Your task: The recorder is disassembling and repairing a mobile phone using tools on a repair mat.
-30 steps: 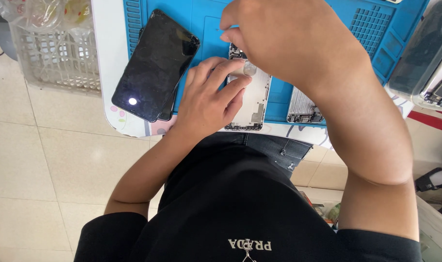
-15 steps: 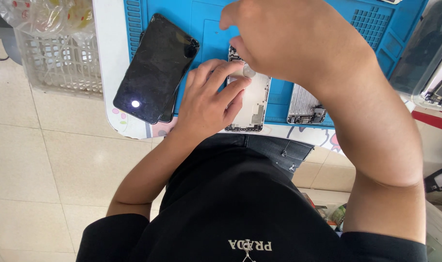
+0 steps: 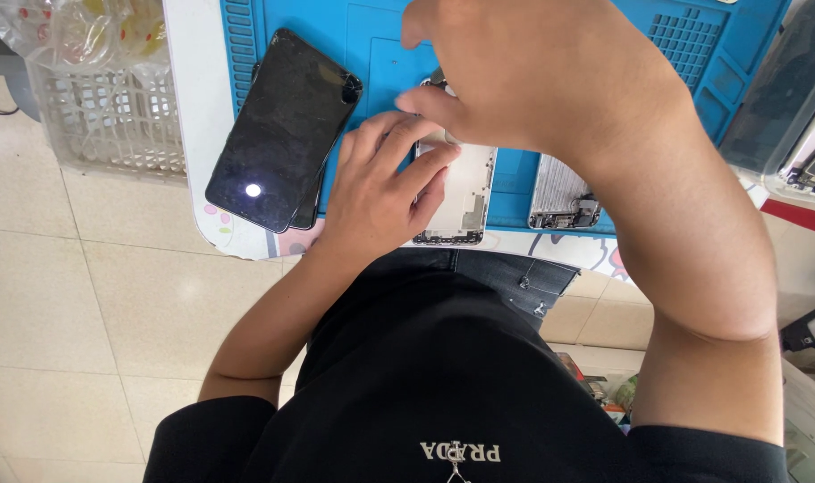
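An opened phone housing [image 3: 465,199], silver inside, lies on a blue work mat [image 3: 380,54] at the table's near edge. My left hand [image 3: 380,192] rests flat on its left side, fingers pressing it down. My right hand [image 3: 550,80] hovers over the housing's top end, fingers curled down onto it; whether it holds a small tool is hidden. A black phone with a cracked screen [image 3: 282,130] lies to the left, partly on the mat.
A metal phone part [image 3: 561,192] lies right of the housing. A white plastic basket [image 3: 94,116] with clear bags stands at the left. More dark phone parts [image 3: 787,98] sit at the far right. Tiled floor [image 3: 85,322] lies below.
The hands stay on the housing with only slight shifts; the view has drifted a little.
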